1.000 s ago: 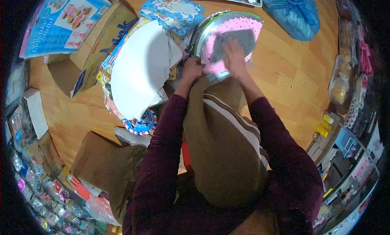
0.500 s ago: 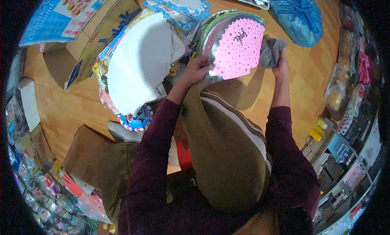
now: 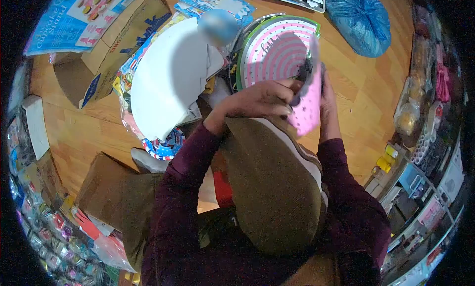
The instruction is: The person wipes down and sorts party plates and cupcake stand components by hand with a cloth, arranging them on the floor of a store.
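A pink star-dotted curved card [image 3: 308, 113] stands tilted on edge, blurred by motion, between my two hands. My left hand [image 3: 264, 99] has its fingers curled at the card's lower left edge. On the far right side, my right hand [image 3: 327, 95] is partly hidden behind the card. A dark grey cloth [image 3: 306, 71] shows bunched by the card, and how much of it each hand grips is partly hidden. Beyond them lies a fanned stack of curved cards, its top one striped pink and white [image 3: 262, 53] with lettering.
White curved cards [image 3: 161, 83] lie left of the stack, with blue printed packs [image 3: 232, 4] behind. An open cardboard box [image 3: 118, 43] stands at far left. A blue plastic bag [image 3: 358, 21] sits at far right. Packed goods [image 3: 420, 103] line the right side.
The pink card has left the stack and tilted up on edge, baring the striped card. My left hand has moved right; my right hand has come inward and nearer to me.
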A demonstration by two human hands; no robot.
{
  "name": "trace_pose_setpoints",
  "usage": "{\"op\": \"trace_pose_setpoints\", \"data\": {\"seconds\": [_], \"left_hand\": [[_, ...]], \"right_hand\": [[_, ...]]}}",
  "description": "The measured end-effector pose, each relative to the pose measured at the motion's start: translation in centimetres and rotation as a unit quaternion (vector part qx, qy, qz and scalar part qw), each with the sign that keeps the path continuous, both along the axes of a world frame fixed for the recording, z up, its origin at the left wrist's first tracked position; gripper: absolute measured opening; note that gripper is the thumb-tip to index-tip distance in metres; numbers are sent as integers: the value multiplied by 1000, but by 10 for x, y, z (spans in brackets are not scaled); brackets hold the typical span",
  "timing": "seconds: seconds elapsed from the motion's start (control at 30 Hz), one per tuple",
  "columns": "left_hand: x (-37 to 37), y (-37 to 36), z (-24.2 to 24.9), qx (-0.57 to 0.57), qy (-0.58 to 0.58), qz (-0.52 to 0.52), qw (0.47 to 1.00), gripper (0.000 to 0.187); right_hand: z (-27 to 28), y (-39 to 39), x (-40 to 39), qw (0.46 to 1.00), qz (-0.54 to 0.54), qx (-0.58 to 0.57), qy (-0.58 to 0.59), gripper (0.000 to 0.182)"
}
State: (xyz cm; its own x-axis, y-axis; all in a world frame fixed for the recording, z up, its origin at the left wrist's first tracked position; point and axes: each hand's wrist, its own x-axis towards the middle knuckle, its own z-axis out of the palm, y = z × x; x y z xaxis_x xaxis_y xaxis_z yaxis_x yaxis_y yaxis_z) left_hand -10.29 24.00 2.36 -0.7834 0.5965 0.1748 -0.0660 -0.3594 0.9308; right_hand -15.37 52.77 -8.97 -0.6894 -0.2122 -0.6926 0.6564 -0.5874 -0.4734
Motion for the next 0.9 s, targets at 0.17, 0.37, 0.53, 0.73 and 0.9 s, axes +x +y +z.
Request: {"op": "trace_pose_setpoints", "data": {"seconds": [0.17, 0.37, 0.53, 0.73, 0.9], "left_hand": [[-5, 2, 13, 23, 46, -52, 997, 17], [-6, -3, -27, -178, -83, 209, 958, 30], [-15, -15, -19, 144, -333, 205, 909, 42], [-9, -5, -41, 355, -445, 68, 819, 39], [18, -9, -71, 70, -555, 249, 791, 28]], "right_hand": [[75, -42, 13, 995, -7, -47, 89, 40], [140, 17, -42, 924, -152, 174, 306, 33], [206, -26, -40, 707, -7, 499, 501, 16], [119, -131, 26, 430, 430, 549, 574, 57], [55, -132, 48, 520, 494, 380, 584, 51]]}}
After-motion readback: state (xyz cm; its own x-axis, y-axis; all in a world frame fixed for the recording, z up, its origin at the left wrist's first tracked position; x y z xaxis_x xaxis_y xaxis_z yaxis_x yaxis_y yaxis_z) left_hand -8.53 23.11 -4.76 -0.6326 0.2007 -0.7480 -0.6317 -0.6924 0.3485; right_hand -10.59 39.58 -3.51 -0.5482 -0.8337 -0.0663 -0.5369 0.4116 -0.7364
